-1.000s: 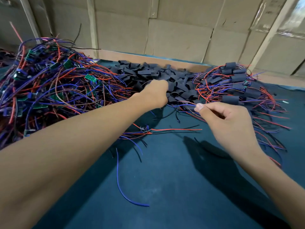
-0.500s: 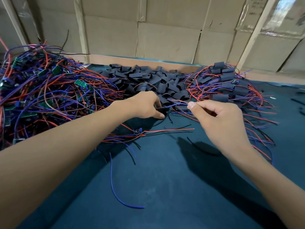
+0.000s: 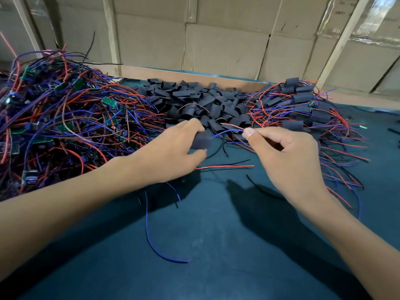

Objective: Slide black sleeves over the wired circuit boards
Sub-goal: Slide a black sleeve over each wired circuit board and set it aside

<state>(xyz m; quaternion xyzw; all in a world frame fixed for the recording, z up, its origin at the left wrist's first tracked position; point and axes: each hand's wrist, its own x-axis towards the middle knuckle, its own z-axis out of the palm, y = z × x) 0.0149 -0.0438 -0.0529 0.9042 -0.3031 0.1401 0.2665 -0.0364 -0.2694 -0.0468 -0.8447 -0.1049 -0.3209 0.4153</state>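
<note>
Black sleeve material (image 3: 201,141) sits in the grip of the left hand (image 3: 173,152), pinched between thumb below and fingers above; we note it is blurred, so its open end cannot be made out. We read its long axis as running roughly left to right, toward the right hand (image 3: 287,156). That hand's grip is narrow, thumb and forefinger closed on a blue wire (image 3: 227,132) and a red wire (image 3: 232,126) close by the thumbnail. Both wires run leftward from the pinch toward the sleeve, the blue one reaching its right edge; we cannot tell whether it has entered. The two hands stand near each other, apart, just above the dark teal surface (image 3: 216,245). We see no circuit board in either grip.

Behind the hands lies a loose heap of black sleeves (image 3: 201,100), flat pieces pointing every way. To the left of it rises a large tangle of unsleeved boards (image 3: 65,118), green boards showing among red, blue and black leads. To the right lies a smaller pile of sleeved boards (image 3: 303,105), black sleeves on them, leads fanning out toward the near right. A loose blue lead (image 3: 151,241) curves over the surface below the left forearm, and a red-and-black pair (image 3: 227,166) lies between the wrists. No bin or tray holds any pile; all rest directly on the surface. Cardboard panels (image 3: 227,50) line the back.
</note>
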